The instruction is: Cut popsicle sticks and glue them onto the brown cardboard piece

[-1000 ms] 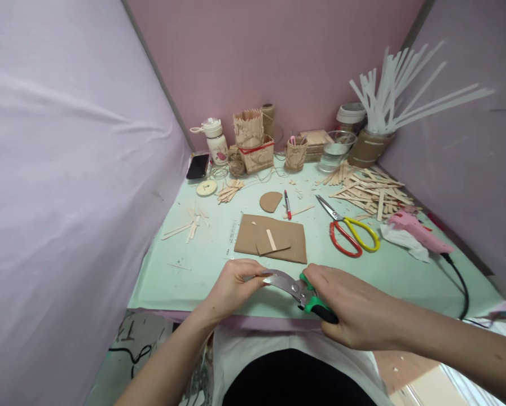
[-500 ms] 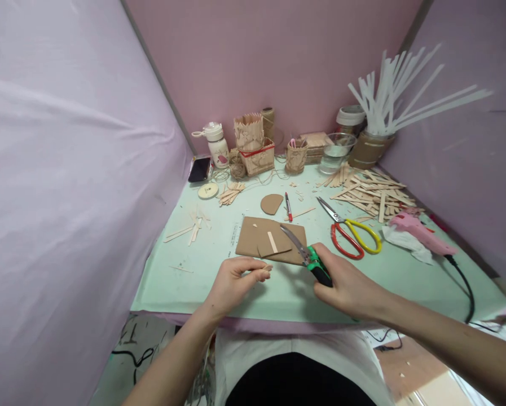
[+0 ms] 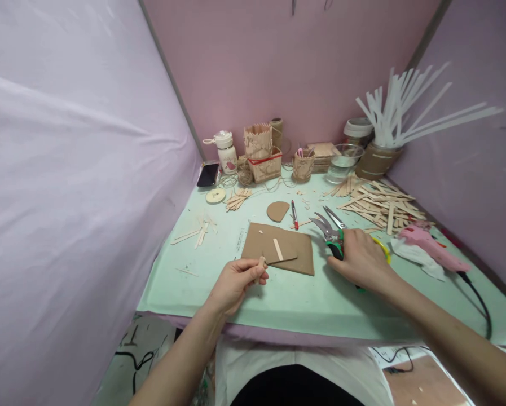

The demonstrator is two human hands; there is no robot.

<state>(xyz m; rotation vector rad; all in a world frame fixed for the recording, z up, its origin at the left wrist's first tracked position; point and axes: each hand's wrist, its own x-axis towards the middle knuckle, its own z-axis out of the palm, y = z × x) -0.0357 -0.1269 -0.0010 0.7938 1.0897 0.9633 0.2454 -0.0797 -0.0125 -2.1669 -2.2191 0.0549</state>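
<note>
My left hand (image 3: pixel 239 283) is closed, pinching a short piece of wooden craft stick (image 3: pixel 262 262) near the front edge of a brown cardboard sheet (image 3: pixel 300 246). On that sheet lie a smaller cardboard piece, partly behind my fingers, and a pale strip of craft stick (image 3: pixel 277 249). To the right, my right hand (image 3: pixel 360 252) grips green-handled pruning shears (image 3: pixel 335 243), their curved jaws apart and pointing away to the left. Large scissors (image 3: pixel 334 217) lie behind and under this hand; only the blades and part of the yellow handle (image 3: pixel 383 248) show.
A rounded cardboard piece (image 3: pixel 278 211) and a red pen (image 3: pixel 294 215) lie beyond the sheet. Craft sticks (image 3: pixel 379 203) are heaped at right, near a pink glue gun (image 3: pixel 432 248) with its cord. A bowl of water (image 3: pixel 341 166), wooden containers (image 3: pixel 266 167) and a bottle (image 3: pixel 226 155) line the back.
My right hand has carried the pruning shears rightward, away from the cardboard and over the scissors. My left hand now holds its stick piece more upright, closer to the sheet.
</note>
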